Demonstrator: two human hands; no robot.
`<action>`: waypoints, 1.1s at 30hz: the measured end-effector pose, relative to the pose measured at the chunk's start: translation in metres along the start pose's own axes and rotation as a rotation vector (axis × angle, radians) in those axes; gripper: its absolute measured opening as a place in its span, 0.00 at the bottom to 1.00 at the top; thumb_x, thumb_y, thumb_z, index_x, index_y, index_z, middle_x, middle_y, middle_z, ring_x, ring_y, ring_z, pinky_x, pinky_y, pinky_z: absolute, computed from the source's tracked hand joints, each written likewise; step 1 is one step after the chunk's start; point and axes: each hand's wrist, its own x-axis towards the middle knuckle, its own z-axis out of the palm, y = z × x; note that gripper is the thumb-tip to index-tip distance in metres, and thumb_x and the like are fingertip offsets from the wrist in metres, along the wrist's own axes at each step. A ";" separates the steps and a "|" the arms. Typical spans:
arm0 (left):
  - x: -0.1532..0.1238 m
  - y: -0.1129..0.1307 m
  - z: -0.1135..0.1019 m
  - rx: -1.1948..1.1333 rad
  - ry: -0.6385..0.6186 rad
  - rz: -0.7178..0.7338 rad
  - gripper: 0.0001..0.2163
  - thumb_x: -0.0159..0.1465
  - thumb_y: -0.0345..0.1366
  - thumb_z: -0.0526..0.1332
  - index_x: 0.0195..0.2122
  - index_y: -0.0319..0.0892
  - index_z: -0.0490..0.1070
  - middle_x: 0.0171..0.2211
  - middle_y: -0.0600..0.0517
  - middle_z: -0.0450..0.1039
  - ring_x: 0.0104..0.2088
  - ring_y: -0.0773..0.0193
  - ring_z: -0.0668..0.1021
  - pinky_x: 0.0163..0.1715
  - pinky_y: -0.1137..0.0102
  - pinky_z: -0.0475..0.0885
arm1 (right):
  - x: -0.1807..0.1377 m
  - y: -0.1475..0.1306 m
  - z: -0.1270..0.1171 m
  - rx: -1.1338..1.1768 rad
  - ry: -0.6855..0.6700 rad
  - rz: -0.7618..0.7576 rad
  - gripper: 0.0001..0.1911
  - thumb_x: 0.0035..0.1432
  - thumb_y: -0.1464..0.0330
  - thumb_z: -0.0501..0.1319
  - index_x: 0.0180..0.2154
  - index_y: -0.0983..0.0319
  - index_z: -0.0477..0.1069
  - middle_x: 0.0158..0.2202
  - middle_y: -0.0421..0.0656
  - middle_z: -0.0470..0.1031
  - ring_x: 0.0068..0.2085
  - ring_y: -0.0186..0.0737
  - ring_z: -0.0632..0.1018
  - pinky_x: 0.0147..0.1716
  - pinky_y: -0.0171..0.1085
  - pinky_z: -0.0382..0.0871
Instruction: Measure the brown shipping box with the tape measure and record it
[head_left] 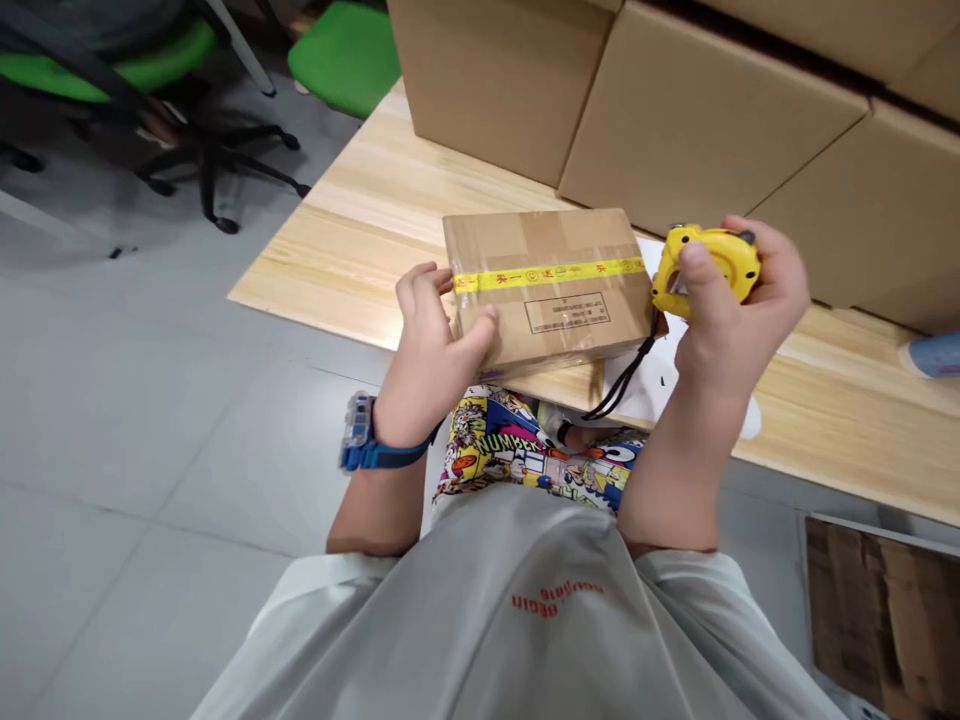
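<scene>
A small cardboard box (555, 295) with a strip of yellow printed tape across it rests at the front edge of the wooden table. My left hand (442, 330) grips its left end, the thumb on top and the fingers at the side edge. In my right hand (739, 290) is a yellow tape measure (686, 265), held just off the box's right end. From the tape measure a black wrist strap (630, 375) hangs down over a white sheet of paper (679, 385), which lies partly beneath the box.
Large cardboard boxes (697, 130) stand along the back of the wooden table (330, 255). A blue cylindrical object (934, 355) lies at the far right. Green-seated chairs (349, 55) are on the floor at upper left. A brown wooden-looking panel (885, 610) is at lower right.
</scene>
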 end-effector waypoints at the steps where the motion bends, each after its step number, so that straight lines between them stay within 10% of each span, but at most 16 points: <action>1: 0.002 -0.001 0.001 -0.001 -0.010 0.035 0.28 0.60 0.56 0.64 0.57 0.50 0.62 0.66 0.48 0.57 0.69 0.59 0.66 0.82 0.47 0.64 | 0.002 -0.006 0.002 0.009 -0.041 -0.046 0.20 0.53 0.57 0.72 0.45 0.58 0.75 0.46 0.43 0.76 0.44 0.43 0.80 0.48 0.48 0.77; 12: 0.011 0.003 -0.006 0.169 -0.213 0.241 0.29 0.67 0.55 0.52 0.68 0.56 0.52 0.74 0.53 0.53 0.76 0.63 0.59 0.85 0.53 0.60 | 0.006 -0.059 0.047 0.081 -0.780 -0.316 0.14 0.54 0.59 0.75 0.43 0.49 0.82 0.43 0.41 0.80 0.48 0.50 0.80 0.54 0.52 0.76; 22: -0.002 0.005 0.000 0.048 -0.223 0.264 0.36 0.66 0.59 0.47 0.72 0.53 0.39 0.76 0.50 0.45 0.79 0.65 0.54 0.86 0.59 0.57 | -0.001 -0.051 0.065 -0.032 -0.880 -0.651 0.15 0.69 0.61 0.61 0.56 0.51 0.75 0.50 0.46 0.75 0.52 0.50 0.77 0.55 0.54 0.75; 33: -0.003 0.019 -0.012 0.329 -0.344 0.274 0.35 0.68 0.55 0.38 0.72 0.42 0.47 0.77 0.46 0.43 0.79 0.66 0.50 0.86 0.59 0.54 | -0.003 -0.042 0.058 -0.071 -0.888 -0.729 0.15 0.72 0.64 0.56 0.58 0.52 0.70 0.52 0.48 0.72 0.55 0.51 0.76 0.55 0.57 0.75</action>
